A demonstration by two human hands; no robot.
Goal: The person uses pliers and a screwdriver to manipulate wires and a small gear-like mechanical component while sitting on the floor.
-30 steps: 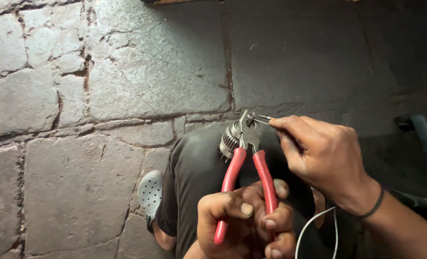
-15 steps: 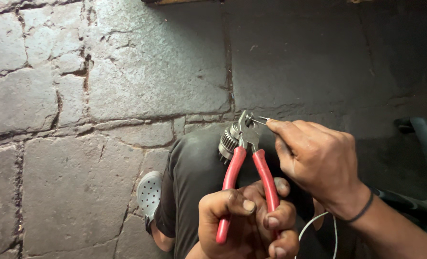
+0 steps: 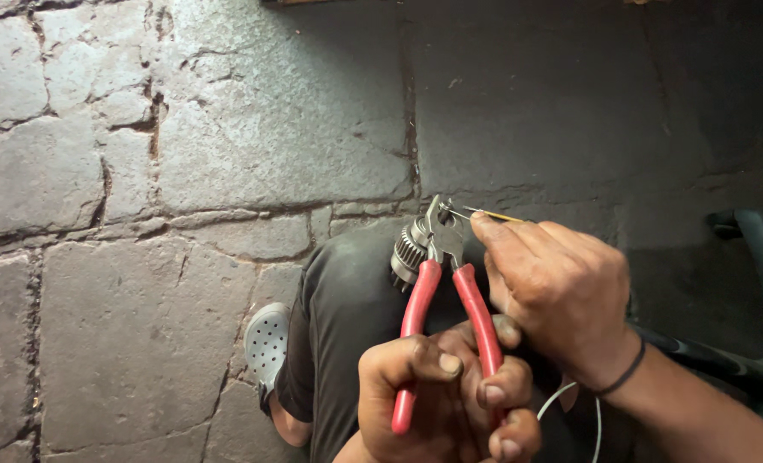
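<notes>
My left hand (image 3: pixel 446 403) gripped red-handled pliers (image 3: pixel 440 296), fingers wrapped round both handles. My right hand (image 3: pixel 561 291) pinched thin wire (image 3: pixel 495 215) at plier tip. Small metal gear (image 3: pixel 409 253) just behind pliers, over knee. Grey clog (image 3: pixel 267 343), stone floor (image 3: pixel 227 154) beyond.

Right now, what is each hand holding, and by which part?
The left hand grips red-handled pliers by both handles. The right hand pinches a thin wire near its end, feeding the tip into the plier head.

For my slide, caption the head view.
Left hand grips red-handled pliers whose jaws bite a thin wire fed by the right hand.
</notes>
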